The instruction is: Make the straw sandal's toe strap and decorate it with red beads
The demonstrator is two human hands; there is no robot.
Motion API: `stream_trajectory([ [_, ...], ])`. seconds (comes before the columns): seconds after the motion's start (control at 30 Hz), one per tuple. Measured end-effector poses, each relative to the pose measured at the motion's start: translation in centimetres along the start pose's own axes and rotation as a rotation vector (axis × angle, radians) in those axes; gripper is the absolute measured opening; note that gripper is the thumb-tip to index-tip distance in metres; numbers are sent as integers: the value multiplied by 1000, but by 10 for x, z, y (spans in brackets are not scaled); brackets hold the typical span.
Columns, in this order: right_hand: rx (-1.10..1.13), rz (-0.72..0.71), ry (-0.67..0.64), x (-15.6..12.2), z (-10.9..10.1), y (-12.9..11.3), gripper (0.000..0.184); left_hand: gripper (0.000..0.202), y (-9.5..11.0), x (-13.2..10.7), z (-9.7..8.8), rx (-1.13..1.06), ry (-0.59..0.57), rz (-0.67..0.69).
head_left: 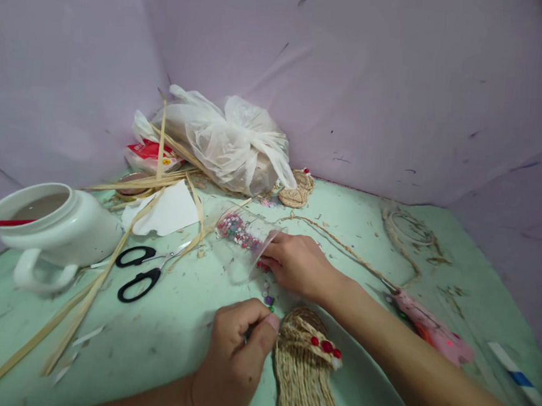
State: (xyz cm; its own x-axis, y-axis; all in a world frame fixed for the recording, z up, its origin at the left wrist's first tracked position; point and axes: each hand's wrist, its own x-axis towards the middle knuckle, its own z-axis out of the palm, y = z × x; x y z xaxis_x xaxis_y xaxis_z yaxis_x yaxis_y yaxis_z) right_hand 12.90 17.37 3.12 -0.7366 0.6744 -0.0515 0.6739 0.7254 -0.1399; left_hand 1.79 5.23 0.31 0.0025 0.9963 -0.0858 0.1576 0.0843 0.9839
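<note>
My right hand [301,265] reaches into the mouth of a clear plastic cup [242,263] lying on its side. Small coloured beads [238,230] are in the cup, and my fingertips are drawn together among them; any bead between them is hidden. My left hand [237,357] is closed, with thumb and forefinger pressed together beside a woven straw sandal [308,381]. What it pinches does not show clearly. Red beads [326,346] and a white one sit on the sandal's strap. Between my hands lie a few loose beads [269,300], one of them purple.
Black-handled scissors [148,268], straw strips [97,302] and a white jug [86,226] are to the left. A tied plastic bag [238,144] and small woven soles [296,191] lie by the wall. A pink-handled tool [432,328] and a straw cord [343,245] are at the right.
</note>
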Motion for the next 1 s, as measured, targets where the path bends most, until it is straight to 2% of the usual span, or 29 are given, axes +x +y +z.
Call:
stream_trajectory([
  [0.23,-51,40,-3,2,0,-2,21,33,1,1,0,13,10,12],
  [0.63,-10,48,-33,-2,-4,1,20,33,2,0,-1,45,0,15],
  [1.0,-75,-19,-50,0,-2,-1,18,33,1,1,1,84,16,31],
])
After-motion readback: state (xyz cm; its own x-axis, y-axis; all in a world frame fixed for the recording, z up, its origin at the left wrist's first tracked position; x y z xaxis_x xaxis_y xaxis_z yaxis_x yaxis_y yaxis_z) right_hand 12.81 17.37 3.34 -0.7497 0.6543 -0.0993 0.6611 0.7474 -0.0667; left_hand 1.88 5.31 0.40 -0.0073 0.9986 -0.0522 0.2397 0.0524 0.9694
